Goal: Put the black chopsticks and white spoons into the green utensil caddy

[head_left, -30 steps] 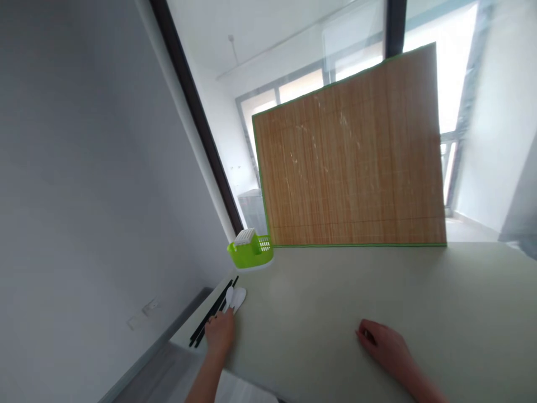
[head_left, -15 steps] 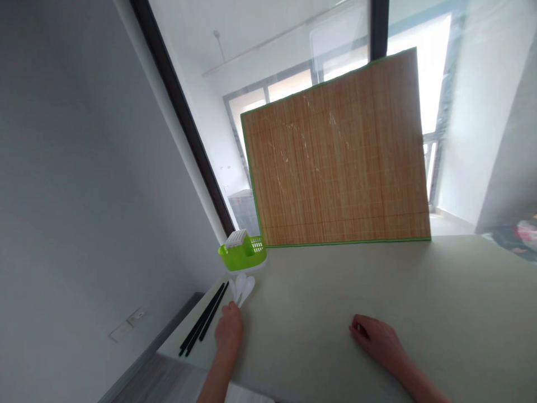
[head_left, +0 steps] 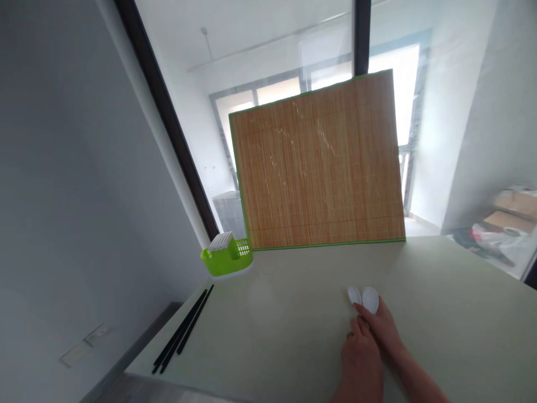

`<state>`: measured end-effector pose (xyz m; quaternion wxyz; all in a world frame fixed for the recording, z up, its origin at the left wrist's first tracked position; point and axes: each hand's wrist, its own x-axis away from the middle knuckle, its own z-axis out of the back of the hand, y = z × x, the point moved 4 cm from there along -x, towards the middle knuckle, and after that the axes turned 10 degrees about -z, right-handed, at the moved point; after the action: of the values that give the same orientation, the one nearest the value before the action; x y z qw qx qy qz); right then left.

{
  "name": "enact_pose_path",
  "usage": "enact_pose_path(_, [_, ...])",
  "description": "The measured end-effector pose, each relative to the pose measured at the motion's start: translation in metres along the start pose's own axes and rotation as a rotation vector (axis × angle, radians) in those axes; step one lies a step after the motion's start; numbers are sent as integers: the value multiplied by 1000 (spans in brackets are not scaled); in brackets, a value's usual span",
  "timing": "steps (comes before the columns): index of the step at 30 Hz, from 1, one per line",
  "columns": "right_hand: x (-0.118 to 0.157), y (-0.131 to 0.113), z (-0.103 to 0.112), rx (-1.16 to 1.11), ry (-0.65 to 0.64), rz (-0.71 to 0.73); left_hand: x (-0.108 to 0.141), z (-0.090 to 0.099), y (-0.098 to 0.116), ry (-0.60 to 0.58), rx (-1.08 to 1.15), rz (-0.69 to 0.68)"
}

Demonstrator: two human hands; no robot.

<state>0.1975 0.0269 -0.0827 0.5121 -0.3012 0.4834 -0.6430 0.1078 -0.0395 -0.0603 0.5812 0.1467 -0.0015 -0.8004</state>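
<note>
White spoons, two bowls of which show, lie close together over the right half of the table [head_left: 268, 330]. One smaller-looking spoon bowl [head_left: 354, 295] is on the left, beside a rounder spoon bowl [head_left: 371, 300]. My right hand [head_left: 385, 324] is closed around them just below the bowls. Directly beneath it, my left hand [head_left: 361, 350] is closed at the handle end, its fingers touching my right hand. Both hands hide the handles. Several black chopsticks [head_left: 183, 329] lie at the table's left edge, apart from both hands.
A green and white basket [head_left: 229, 260] stands at the far left corner. Next to it, a bamboo mat [head_left: 319, 168] with green edging leans upright against the glass. Cardboard boxes [head_left: 516, 210] and bags lie beyond the table on the right.
My left hand has carried the spoons from beside the chopsticks across to my right hand, which now grips them too. The view has shifted slightly to the right.
</note>
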Motion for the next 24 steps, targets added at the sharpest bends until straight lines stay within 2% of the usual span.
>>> enact_pose_path(4, [-3, 13, 21, 314, 36, -107, 5, -28, 17, -16, 87, -8])
enact_pose_path(6, [0, 10, 25, 508, 42, -54, 4, -39, 19, -21, 116, -17])
enact_pose_path(9, [5, 4, 26, 708, 71, 112, 4, -48, 19, -63, 121, -28])
enact_pose_path(12, [8, 5, 27, 808, 117, 145, 11, -39, 18, -57, 125, -62])
enact_pose_path(17, [11, 7, 26, 822, 153, 204, 32, -8, 8, 11, 247, -189])
enact_pose_path(19, [11, 8, 25, 825, 127, 227, 38, 8, -10, 59, 303, -268])
enact_pose_path(21, [9, 10, 23, 834, 94, 244, 42, 26, -43, 157, 299, -300])
enact_pose_path(24, [6, 15, 22, 836, 50, 263, 44, 60, -126, 333, 122, -148])
